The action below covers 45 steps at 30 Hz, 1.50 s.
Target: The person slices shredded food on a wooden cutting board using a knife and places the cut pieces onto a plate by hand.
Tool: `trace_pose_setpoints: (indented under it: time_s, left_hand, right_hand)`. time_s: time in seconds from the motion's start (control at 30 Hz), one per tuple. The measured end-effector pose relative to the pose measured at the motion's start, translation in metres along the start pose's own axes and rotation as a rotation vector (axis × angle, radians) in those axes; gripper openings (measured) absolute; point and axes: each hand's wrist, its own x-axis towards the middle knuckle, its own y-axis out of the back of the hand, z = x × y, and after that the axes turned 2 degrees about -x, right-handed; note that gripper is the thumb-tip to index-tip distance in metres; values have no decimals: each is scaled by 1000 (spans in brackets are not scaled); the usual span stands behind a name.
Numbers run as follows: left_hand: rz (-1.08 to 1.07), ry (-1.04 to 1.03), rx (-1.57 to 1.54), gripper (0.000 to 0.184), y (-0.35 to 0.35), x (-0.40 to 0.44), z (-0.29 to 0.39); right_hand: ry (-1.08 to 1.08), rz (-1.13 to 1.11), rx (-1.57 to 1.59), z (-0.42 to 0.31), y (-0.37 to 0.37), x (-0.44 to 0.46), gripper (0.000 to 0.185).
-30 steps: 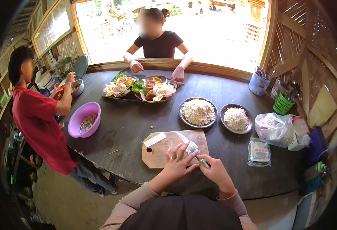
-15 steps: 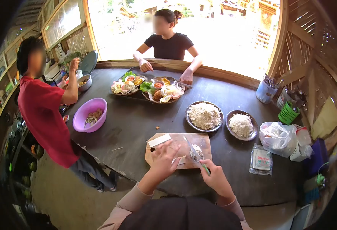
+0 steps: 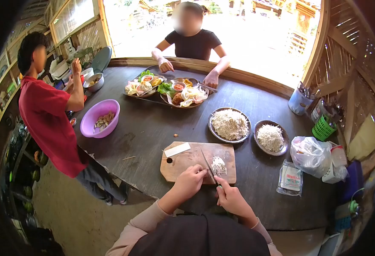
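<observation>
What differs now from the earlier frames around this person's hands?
The left hand, earlier spread over the cutting board, has moved right, fingers curled beside the knife. The blade has shifted left, off the white shreds. Unchanged: the right hand keeps its grip on the knife; the pale strip and purple bowl stay put.

"Can you see beneath the left hand?"

"No, it covers its patch of the chopping board, by the near edge."

"And the knife?"

"The right hand hides much of its handle."

"What's in the bag, towards the bench's right edge?"

"Cloudy plastic; I can't tell. Print on the packet beside it is too small to read."

"The person in black, across the far edge?"

"Hidden below the chest by the sill."
</observation>
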Motion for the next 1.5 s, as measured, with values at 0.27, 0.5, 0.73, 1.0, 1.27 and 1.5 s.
trace_pose_setpoints:
  time_s: [0.27, 0.5, 0.73, 1.0, 1.27, 1.5]
  left_hand:
    - [-42, -10, 73, 24, -3, 5, -2]
    - [-56, -18, 139, 25, -3, 5, 0]
    - [-10, -29, 194, 26, -9, 2, -2]
    - [-19, -55, 201, 29, -9, 2, -5]
    - [9, -70, 192, 26, -9, 1, -7]
    - [-31, -29, 163, 20, -8, 1, -5]
  right_hand:
    - [-71, -4, 53, -13, 4, -1, 41]
    - [-56, 41, -6, -2, -4, 4, 35]
    - [-199, 8, 64, -30, 8, 0, 32]
    - [-104, 91, -15, -15, -1, 7, 31]
    - [-210, 32, 19, -35, 9, 4, 27]
    - [-10, 126, -65, -4, -11, 14, 31]
